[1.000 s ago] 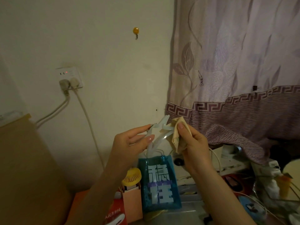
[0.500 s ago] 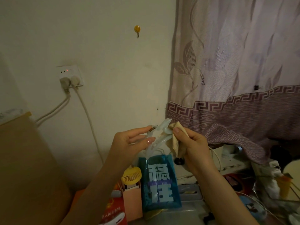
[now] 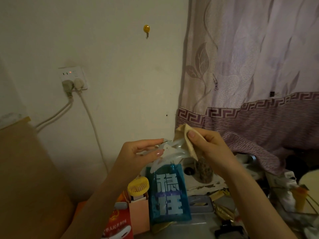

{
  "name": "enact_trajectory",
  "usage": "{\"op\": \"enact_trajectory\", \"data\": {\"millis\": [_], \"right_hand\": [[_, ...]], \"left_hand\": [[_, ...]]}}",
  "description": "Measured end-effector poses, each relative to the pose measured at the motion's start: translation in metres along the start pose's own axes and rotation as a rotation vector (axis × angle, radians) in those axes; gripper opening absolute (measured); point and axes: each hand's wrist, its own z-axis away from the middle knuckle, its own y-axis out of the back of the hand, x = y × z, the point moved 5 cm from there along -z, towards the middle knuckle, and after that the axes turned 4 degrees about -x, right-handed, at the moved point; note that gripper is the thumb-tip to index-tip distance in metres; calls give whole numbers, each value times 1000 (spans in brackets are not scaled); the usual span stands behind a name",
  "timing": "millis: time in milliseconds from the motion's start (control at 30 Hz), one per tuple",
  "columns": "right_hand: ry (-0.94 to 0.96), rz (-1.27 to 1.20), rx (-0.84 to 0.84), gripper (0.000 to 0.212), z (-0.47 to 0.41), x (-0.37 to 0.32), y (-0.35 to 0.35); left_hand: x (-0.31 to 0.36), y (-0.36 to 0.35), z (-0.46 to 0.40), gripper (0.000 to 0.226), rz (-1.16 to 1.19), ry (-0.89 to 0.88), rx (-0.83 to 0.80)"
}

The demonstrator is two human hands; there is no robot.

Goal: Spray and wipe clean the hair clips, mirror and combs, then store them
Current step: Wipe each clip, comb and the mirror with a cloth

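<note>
A pale translucent claw hair clip (image 3: pixel 170 149) is held in the air in front of the wall. My left hand (image 3: pixel 138 156) pinches its left end between thumb and fingers. My right hand (image 3: pixel 208 149) grips a folded beige cloth (image 3: pixel 185 138) and presses it against the clip's right end, which the cloth partly hides. Directly below stands a blue transparent bag (image 3: pixel 168 194) with large white characters. No mirror or comb can be made out.
A yellow mini fan (image 3: pixel 138 186) sits in a pink box left of the bag, by a red and white packet (image 3: pixel 119 223). The cluttered table runs right under a purple curtain (image 3: pixel 250 83). Wall socket (image 3: pixel 73 77) with two cables, brown board (image 3: pixel 22 178) at left.
My right hand has shifted the cloth along the clip's right end and turned slightly, so the cloth now covers more of the clip. My left hand keeps its pinch on the clip.
</note>
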Motion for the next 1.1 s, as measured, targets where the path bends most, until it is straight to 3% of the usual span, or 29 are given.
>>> {"op": "enact_trajectory", "data": {"millis": [300,567,767,900,1000,1100], "right_hand": [[7,-6,10,15,1,3,-7],[-32,-87,133,15,4,17,4],[-119,-189,221,40,11,30,7],[-166,-290,183,41,14,37,-17],[-150,-299,205,51,14,41,-31],[-135,-352,255,43,13,42,-36]], "left_hand": [[0,5,1,20,110,7,105],[-3,14,4,14,178,-6,157],[-8,23,4,12,179,13,246],[-5,16,6,22,181,3,314],[-7,8,7,13,203,19,353],[-9,6,10,9,189,26,356]]}}
